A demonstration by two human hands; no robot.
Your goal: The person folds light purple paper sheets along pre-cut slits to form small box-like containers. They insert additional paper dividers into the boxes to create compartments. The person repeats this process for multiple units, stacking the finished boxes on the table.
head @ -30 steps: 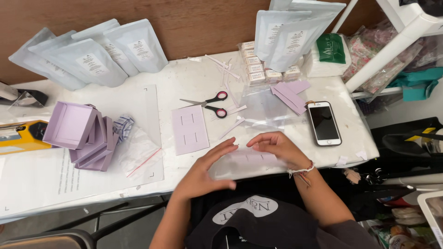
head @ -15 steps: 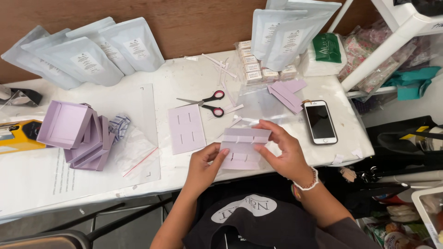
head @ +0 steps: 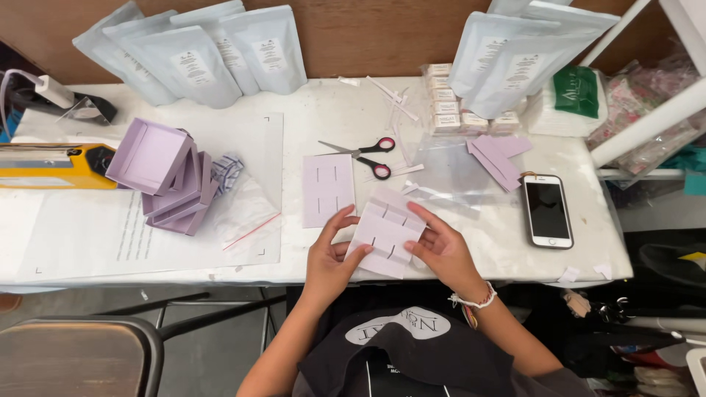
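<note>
Holding a pale lilac slotted card (head: 387,234) between both hands just above the near edge of the white bench (head: 471,242). Left hand (head: 332,259) pinching the card's lower left edge, thumb on top and fingers curled beneath. Right hand (head: 443,252) gripping the right edge, fingers laid over the card's upper corner. Tilted slightly, with flaps folded up along the cut slots. Just beside it to the left, lying flat: a second lilac slotted card (head: 328,190). Beyond that, red-handled scissors (head: 365,155) and a clear plastic bag (head: 450,166), then folded lilac pieces (head: 497,156). Off to the right, a white smartphone (head: 548,210), screen dark. Well to the left, a stack of lilac box trays (head: 166,176) on a large printed sheet (head: 110,231). Lined up along the back wall, grey-white stand-up pouches (head: 198,55).
</note>
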